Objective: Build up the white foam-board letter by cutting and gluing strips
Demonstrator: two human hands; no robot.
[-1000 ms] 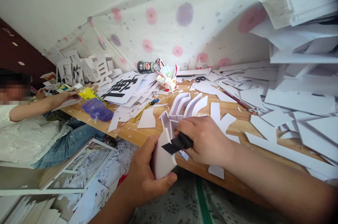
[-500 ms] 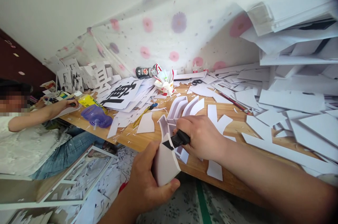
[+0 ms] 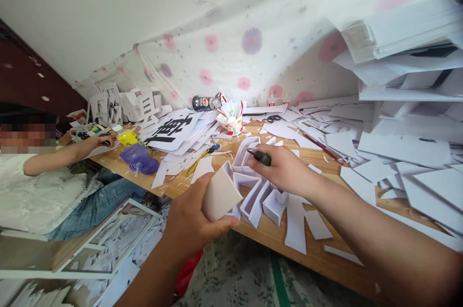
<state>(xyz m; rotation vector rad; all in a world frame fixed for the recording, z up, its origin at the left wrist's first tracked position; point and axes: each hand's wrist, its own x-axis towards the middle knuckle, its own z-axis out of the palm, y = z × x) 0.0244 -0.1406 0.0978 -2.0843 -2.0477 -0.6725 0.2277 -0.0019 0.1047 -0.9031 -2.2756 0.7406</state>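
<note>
- Left grip [image 3: 193,213] was clamped on white piece [image 3: 221,195] by table's [image 3: 325,268] edge.
- Right grip [image 3: 282,167] enclosed black knife [image 3: 262,157], clear of piece.
- Keeping left thumb [image 3: 224,224] off the cutting path seemed wise.

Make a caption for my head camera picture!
Left hand holding a white piece, right hand a black tool, at a wooden table.

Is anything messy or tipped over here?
Yes. White scraps lie strewn below the table, like a spill, and the black can by the flowery sheet seems to lie on its side. The white piece in the left hand shows no obvious damage.
</note>
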